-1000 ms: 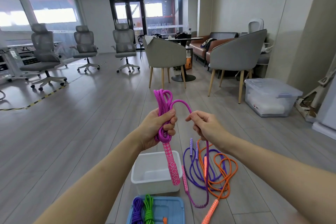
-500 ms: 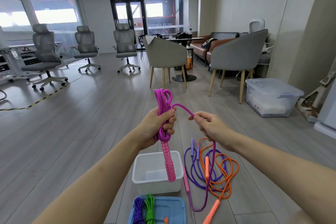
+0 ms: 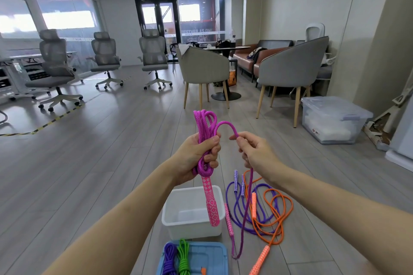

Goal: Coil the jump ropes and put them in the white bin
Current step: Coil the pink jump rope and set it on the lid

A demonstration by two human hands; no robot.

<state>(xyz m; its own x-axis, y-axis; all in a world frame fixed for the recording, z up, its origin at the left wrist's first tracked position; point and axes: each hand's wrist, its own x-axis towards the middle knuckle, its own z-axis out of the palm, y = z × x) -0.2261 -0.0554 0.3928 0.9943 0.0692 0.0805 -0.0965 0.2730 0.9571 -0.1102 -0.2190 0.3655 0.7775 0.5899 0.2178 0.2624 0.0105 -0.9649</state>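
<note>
both hands (image 3: 196, 154) hold the magenta rope (image 3: 204, 125) above the white bin (image 3: 190, 227).

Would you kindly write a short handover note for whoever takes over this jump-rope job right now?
Left hand grips the half-coiled magenta rope, one pink handle hanging over the white bin.
Right hand pinches the rope's free run, which drops to the floor.
Done: several magenta loops gathered. The bin looks empty.
Left: finish the magenta coil and bin it; coil and bin the purple rope and orange rope, tangled on the floor right of the bin.
Coiled purple and green ropes lie on the blue lid.
</note>
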